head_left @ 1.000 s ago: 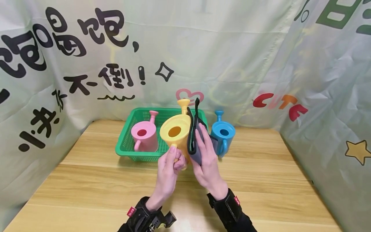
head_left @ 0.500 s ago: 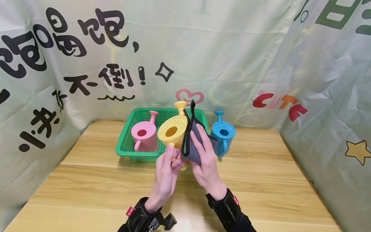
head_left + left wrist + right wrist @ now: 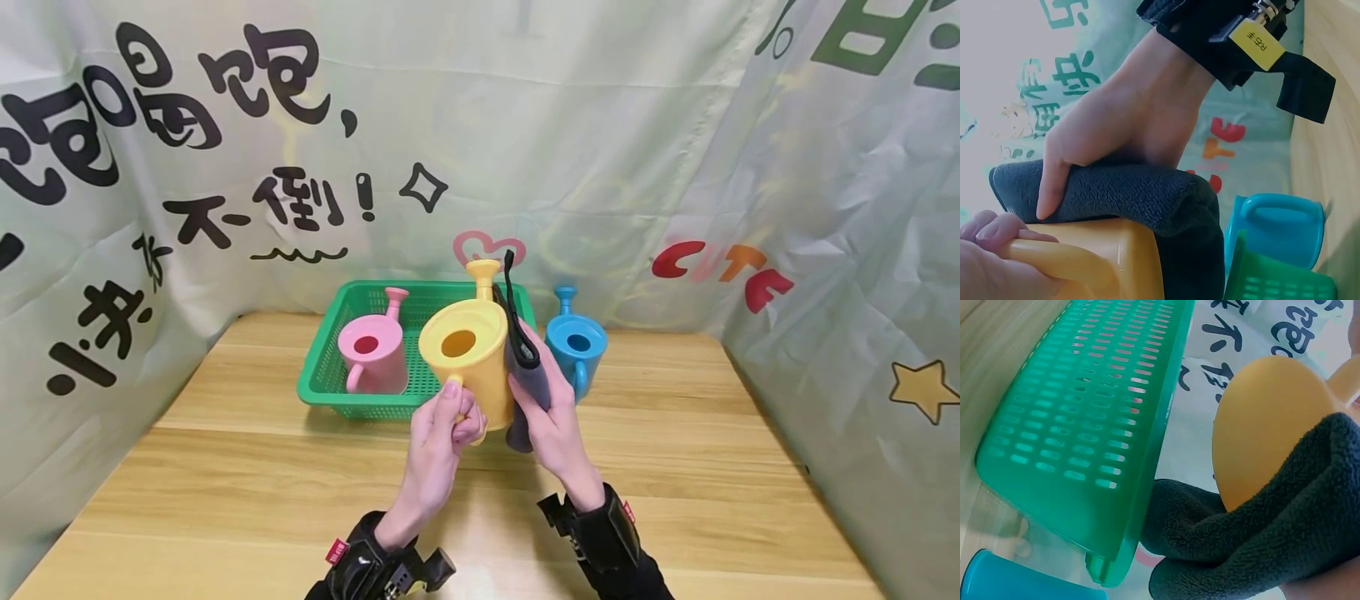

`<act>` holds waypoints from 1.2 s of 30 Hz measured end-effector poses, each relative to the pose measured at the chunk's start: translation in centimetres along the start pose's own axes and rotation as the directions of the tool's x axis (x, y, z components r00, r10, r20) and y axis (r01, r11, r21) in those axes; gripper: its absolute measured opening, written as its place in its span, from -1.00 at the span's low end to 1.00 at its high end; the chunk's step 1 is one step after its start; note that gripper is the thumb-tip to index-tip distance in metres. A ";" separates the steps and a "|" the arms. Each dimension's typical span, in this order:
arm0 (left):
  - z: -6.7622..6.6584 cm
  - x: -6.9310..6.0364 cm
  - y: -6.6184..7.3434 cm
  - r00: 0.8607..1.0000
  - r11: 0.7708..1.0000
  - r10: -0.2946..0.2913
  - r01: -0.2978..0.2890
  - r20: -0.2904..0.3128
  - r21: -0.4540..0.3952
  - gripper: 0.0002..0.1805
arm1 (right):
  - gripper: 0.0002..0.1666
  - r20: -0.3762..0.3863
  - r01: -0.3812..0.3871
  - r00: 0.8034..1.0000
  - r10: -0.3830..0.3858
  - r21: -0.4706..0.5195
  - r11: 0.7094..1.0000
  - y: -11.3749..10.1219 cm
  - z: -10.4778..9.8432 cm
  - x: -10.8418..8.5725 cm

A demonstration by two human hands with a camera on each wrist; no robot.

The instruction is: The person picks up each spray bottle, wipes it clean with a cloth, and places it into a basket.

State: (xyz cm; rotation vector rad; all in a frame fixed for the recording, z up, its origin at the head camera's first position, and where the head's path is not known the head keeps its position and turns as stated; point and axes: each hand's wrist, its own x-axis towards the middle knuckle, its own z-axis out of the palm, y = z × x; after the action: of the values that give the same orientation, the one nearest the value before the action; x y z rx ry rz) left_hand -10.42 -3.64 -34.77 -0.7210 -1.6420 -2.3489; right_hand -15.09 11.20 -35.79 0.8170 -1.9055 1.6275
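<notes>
A yellow watering can (image 3: pixel 489 383) is held up above the table's middle, its spout pointing away from me. My left hand (image 3: pixel 438 437) grips its handle, fingers curled round it. On the can's right side lies a folded dark grey cloth (image 3: pixel 529 385) with black edging. My right hand (image 3: pixel 558 425) holds this cloth against the can. In the left wrist view the thumb lies across the cloth (image 3: pixel 1129 194), close to the can's wall. Most of the right fingers are hidden behind the cloth there. The right wrist view shows the can's rounded base (image 3: pixel 1266 425) above the cloth's folds.
Behind the can stands a green basket (image 3: pixel 318 367) with a pink watering can (image 3: pixel 378 358) inside on the left. A blue watering can (image 3: pixel 588 354) stands on the wooden table (image 3: pixel 675 467) right of the basket. A printed curtain (image 3: pixel 600 167) hangs around the table's back and sides.
The can shifted slightly left, then back right and nearer upright. My right hand has turned and moved a little right and down, so the cloth now appears edge-on along the can's side.
</notes>
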 end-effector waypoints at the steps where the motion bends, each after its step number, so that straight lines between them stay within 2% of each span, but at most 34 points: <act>1: 0.0 0.0 0.1 1.000 1.000 0.000 0.000 0.005 0.018 -0.51 | -0.31 -0.011 -0.012 1.000 0.012 0.001 1.000 0.0 -0.1 0.0; 7: 0.0 0.1 0.2 0.998 0.993 0.025 -0.032 0.065 0.113 -0.50 | -0.56 -0.065 -0.139 0.988 0.141 0.036 0.990 -0.6 -1.1 -0.1; 9: 0.0 0.1 0.2 0.996 0.991 0.039 -0.049 0.084 0.126 -0.51 | -0.58 -0.069 -0.173 0.982 0.176 0.052 0.984 -0.7 -1.3 -0.1; 14: 0.0 0.1 0.1 0.993 0.987 0.065 -0.079 0.097 0.142 -0.52 | -0.57 -0.114 -0.192 0.974 0.197 0.049 0.980 -0.9 -0.7 -0.4; 17: 0.0 0.1 0.1 0.995 0.987 0.066 -0.076 0.077 0.139 -0.52 | -0.49 -0.121 -0.119 0.985 0.120 0.017 0.993 -0.9 0.1 -0.5; 20: -0.1 0.1 0.1 0.996 0.991 0.067 -0.073 0.056 0.110 -0.52 | -0.35 -0.107 0.019 0.994 -0.023 -0.041 0.999 -0.4 0.8 -0.5; 23: -0.2 0.1 0.1 0.997 0.996 0.068 -0.070 0.039 0.052 -0.53 | -0.26 -0.100 0.137 0.983 -0.152 -0.143 0.980 0.1 1.4 -0.6; 25: -0.2 0.2 0.1 0.997 0.997 0.072 -0.072 0.032 0.014 -0.54 | -0.25 -0.100 0.190 0.971 -0.218 -0.233 0.954 0.3 1.9 -0.8; 29: -0.3 0.1 0.2 0.998 0.998 0.057 -0.057 -0.002 -0.008 -0.54 | -0.28 -0.092 0.246 0.950 -0.300 -0.372 0.895 0.7 2.7 -1.2; 32: -0.4 0.0 0.3 0.999 1.000 0.026 -0.026 -0.030 -0.005 -0.54 | -0.35 -0.095 0.283 0.930 -0.355 -0.431 0.857 0.9 3.2 -1.3; 34: -0.5 0.0 0.3 0.999 1.000 0.020 -0.020 -0.031 -0.010 -0.54 | -0.38 -0.096 0.293 0.925 -0.368 -0.438 0.850 1.0 3.2 -1.3; 36: -0.5 0.0 0.3 0.999 1.000 0.022 -0.023 -0.023 -0.007 -0.53 | -0.36 -0.094 0.283 0.933 -0.348 -0.407 0.868 0.9 3.0 -1.2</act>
State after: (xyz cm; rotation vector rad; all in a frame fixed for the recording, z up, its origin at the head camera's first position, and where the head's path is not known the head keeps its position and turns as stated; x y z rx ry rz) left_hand -10.45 -4.18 -34.65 -0.7070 -1.6081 -2.3402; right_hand -14.89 8.46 -37.76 0.7527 -1.7813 1.0386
